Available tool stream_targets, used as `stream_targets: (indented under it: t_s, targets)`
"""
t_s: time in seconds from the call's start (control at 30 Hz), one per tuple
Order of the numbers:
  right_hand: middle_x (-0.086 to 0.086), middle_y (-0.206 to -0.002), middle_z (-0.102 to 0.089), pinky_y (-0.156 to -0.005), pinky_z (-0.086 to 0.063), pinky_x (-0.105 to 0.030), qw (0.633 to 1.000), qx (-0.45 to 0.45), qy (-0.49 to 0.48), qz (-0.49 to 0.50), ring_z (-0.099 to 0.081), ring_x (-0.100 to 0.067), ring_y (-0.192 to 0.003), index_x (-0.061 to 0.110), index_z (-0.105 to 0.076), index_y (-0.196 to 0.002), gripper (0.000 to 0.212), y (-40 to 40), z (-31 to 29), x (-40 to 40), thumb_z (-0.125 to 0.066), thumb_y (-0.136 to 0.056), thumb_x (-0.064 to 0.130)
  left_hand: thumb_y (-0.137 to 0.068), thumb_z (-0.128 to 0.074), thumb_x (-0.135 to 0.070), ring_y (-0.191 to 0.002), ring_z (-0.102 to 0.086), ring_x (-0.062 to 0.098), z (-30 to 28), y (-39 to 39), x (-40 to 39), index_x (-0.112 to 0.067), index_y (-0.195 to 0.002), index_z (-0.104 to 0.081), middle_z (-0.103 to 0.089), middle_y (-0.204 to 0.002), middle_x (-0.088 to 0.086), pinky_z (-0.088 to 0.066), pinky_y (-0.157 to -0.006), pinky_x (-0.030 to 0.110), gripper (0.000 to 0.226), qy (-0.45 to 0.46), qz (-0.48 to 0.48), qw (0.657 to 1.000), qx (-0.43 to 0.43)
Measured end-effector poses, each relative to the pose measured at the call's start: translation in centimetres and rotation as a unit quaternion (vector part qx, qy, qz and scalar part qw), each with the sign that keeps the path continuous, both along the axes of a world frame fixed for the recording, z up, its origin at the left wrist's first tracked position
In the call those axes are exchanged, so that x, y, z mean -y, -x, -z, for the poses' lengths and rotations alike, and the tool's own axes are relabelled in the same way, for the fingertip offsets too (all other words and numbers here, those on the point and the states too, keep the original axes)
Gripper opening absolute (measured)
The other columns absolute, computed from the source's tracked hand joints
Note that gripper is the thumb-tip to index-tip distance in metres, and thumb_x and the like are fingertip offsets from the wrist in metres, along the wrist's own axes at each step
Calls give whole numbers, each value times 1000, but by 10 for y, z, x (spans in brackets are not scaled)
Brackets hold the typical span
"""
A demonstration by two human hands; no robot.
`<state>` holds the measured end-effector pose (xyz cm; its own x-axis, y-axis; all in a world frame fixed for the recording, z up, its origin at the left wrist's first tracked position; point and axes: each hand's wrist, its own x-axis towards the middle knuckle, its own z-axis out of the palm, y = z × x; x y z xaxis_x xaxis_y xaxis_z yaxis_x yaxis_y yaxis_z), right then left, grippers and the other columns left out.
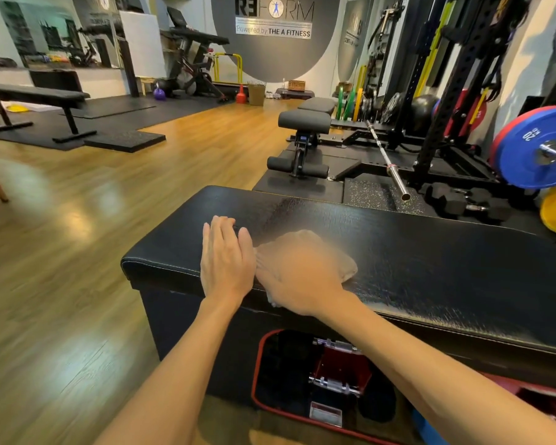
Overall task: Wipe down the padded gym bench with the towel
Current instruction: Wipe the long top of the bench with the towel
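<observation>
The padded gym bench [414, 252] is a long black box with a shiny top, and it fills the lower right of the head view. My left hand [227, 258] lies flat on its left end, fingers straight. Right beside it, my right hand [297, 277] is blurred and presses a pale towel [344, 261] onto the padding. The towel shows past the fingers and at the wrist. How the right fingers lie is lost in the blur.
A red-edged opening [302, 380] in the bench's front holds metal parts. Behind the bench are a barbell [387, 159], dumbbells [456, 200], weight plates [540, 146] and a rack. An adjustable bench [304, 136] stands ahead, a flat bench [36, 97] far left on wood floor.
</observation>
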<state>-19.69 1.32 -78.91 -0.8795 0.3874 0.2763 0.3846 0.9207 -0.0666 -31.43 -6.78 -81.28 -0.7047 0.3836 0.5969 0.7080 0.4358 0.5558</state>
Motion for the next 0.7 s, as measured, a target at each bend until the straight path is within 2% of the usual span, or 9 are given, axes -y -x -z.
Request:
stream_targets:
  t_s: [0.07,0.17,0.27,0.33,0.4,0.7]
  targets:
    - [9,-137,-46,-102,-25,-52,1000,0,5,6,-34,-31,-131,44,-47,-132,43,5,0,-3,-36,-93,60,-98,-20,-31,-129,-41,19,0,0,-1,-3,-120,-50,-52,-124,7,-10,-122,34,46,20,4,1000,-6]
    - [9,-139,-46,-101,-27,-55,1000,7,14,16,-34,-31,-130,47,-46,-132,45,19,-1,-17,-33,-93,64,-100,-25,-27,-128,-41,22,-4,9,1,-1,-123,-48,-49,-126,10,-12,-121,41,41,19,9,1000,-6]
    - [7,-140,-45,-99,-27,-55,999,21,26,32,-34,-33,-129,49,-46,-131,44,44,-3,-42,-32,-93,63,-100,-23,-30,-134,-35,28,-6,38,18,3,-127,-48,-45,-134,15,-7,-120,45,49,50,-64,996,-22]
    - [5,-141,-44,-99,-25,-55,998,37,39,45,-33,-35,-129,48,-45,-133,44,66,-5,-64,-32,-93,61,-101,-22,-32,-144,-22,29,-3,53,28,3,-134,-43,-38,-145,18,0,-121,44,52,45,-109,993,12]
    - [2,-143,-42,-99,-23,-56,996,49,43,57,-32,-38,-130,46,-44,-136,47,90,-6,-85,-30,-94,60,-99,-19,-35,-147,-16,26,2,57,30,1,-136,-42,-34,-149,16,5,-121,40,57,40,-122,992,10]
    - [-4,-147,-41,-101,-26,-55,989,85,24,122,-35,-41,-132,36,-45,-140,57,171,-15,-143,-26,-94,63,-95,-14,-41,-146,-20,20,11,61,26,-3,-131,-48,-40,-146,8,2,-121,33,62,-26,-116,993,6]
